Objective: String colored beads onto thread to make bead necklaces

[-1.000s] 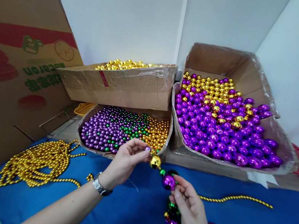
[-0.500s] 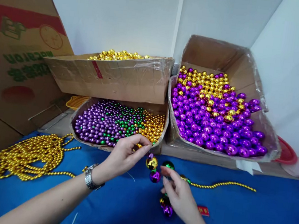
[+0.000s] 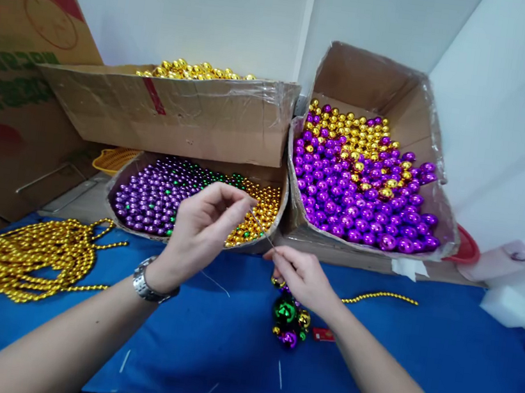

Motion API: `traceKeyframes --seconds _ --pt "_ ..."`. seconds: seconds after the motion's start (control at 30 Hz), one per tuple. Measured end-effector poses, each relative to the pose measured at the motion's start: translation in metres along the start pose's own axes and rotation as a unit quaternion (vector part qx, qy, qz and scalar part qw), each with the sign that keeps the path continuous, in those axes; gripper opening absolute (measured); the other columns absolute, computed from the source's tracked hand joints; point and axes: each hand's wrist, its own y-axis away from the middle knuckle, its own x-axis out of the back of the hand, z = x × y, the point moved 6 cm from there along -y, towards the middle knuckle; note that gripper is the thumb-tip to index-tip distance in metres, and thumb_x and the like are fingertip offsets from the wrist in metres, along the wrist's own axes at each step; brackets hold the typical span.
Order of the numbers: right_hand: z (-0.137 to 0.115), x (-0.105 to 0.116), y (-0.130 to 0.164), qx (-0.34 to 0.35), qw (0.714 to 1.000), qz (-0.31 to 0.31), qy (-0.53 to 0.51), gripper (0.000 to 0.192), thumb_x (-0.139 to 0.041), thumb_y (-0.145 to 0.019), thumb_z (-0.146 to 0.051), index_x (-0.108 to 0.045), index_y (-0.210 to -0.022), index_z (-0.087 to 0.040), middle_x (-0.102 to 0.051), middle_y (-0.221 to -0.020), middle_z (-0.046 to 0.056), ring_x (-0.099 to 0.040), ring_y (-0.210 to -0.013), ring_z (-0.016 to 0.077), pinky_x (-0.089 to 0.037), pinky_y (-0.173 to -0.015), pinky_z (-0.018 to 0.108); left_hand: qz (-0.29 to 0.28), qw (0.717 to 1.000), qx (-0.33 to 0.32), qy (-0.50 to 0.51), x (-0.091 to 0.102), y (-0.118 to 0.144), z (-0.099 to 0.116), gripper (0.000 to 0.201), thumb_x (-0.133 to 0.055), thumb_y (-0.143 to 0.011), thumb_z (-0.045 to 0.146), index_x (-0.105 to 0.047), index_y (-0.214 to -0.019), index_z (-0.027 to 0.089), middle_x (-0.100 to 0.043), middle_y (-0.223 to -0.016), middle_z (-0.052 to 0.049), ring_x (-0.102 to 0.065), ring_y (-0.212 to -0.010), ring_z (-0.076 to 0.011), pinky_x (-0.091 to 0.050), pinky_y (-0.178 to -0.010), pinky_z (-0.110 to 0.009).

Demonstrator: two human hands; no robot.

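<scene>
My left hand (image 3: 207, 231), with a metal watch at the wrist, is closed in a pinch on the upper end of a thin string (image 3: 263, 227). It is raised in front of the box of small beads. The string slants down to my right hand (image 3: 303, 280), whose fingertips are closed on it. Below those fingers hangs a cluster of shiny beads (image 3: 284, 312) in green, purple and gold, large and small. My right fingers hide the top of this bead cluster.
Small purple, green and gold beads (image 3: 151, 198) fill a low box; a box of larger purple and gold balls (image 3: 366, 216) stands right. Gold bead strands (image 3: 36, 257) lie left on the blue cloth (image 3: 165, 345). A red tag (image 3: 323, 335) and loose thread pieces (image 3: 280, 374) lie nearer.
My left hand has risen, drawing the string taut. My right hand has moved up and left to grip it, and the beads now hang below that hand. The view has shifted; scissors left the frame.
</scene>
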Motion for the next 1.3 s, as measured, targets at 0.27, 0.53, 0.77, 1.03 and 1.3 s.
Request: traceKeyframes --seconds 0.27,0.53,0.77,1.03,1.3 --pt "-0.138 0.123 -0.070 0.149 0.985 0.073 -0.041 0.021 -0.043 -0.095 -0.028 -0.061 -0.094 -0.017 -0.050 -0.059 -0.006 -0.052 -0.051 0.0043 -0.041 -0.050 0.016 -0.052 0.984 0.052 0.160 -0.018 -0.001 -0.011 0.030 -0.057 -0.085 0.029 -0.056 -0.113 0.017 -0.060 -0.115 -0.010 -0.058 -0.103 -0.0201 -0.048 -0.085 -0.031" --pt "-0.239 0.142 -0.089 0.246 0.963 0.090 -0.065 0.020 -0.041 -0.095 -0.021 -0.058 -0.086 -0.014 -0.048 -0.057 -0.006 -0.049 -0.046 0.0047 -0.035 -0.039 0.014 -0.141 0.988 -0.056 -0.014 -0.031 -0.015 -0.007 0.062 -0.068 -0.075 0.029 -0.043 -0.131 0.020 -0.050 -0.131 -0.011 -0.047 -0.119 -0.0267 -0.039 -0.100 -0.041" --pt "-0.224 0.142 -0.089 0.216 0.965 0.103 -0.110 0.018 -0.044 -0.094 -0.026 -0.059 -0.087 -0.020 -0.049 -0.059 -0.006 -0.050 -0.047 0.0043 -0.038 -0.042 0.014 -0.226 0.971 -0.040 -0.071 -0.044 -0.008 -0.022 0.039 -0.066 -0.077 0.033 -0.058 -0.111 0.015 -0.063 -0.109 -0.009 -0.059 -0.100 -0.0244 -0.046 -0.090 -0.038" --pt "-0.148 0.185 -0.072 0.131 0.955 0.209 -0.163 0.015 -0.051 -0.092 -0.027 -0.060 -0.086 -0.017 -0.048 -0.056 -0.007 -0.048 -0.045 0.0029 -0.040 -0.044 0.013 -0.161 0.962 -0.093 -0.200 -0.002 -0.008 0.001 0.053 -0.071 -0.069 0.037 -0.055 -0.118 0.022 -0.059 -0.118 -0.009 -0.054 -0.108 -0.0279 -0.042 -0.094 -0.042" --pt "-0.107 0.179 -0.068 0.104 0.950 0.220 -0.193 0.014 -0.051 -0.091 -0.027 -0.062 -0.087 -0.019 -0.050 -0.058 -0.006 -0.050 -0.046 0.0023 -0.039 -0.042 0.013 -0.213 0.945 0.248 0.028 -0.004 0.012 -0.031 0.039 -0.055 -0.080 0.049 -0.061 -0.108 0.022 -0.068 -0.094 -0.010 -0.065 -0.063 -0.0200 -0.044 -0.040 -0.022"
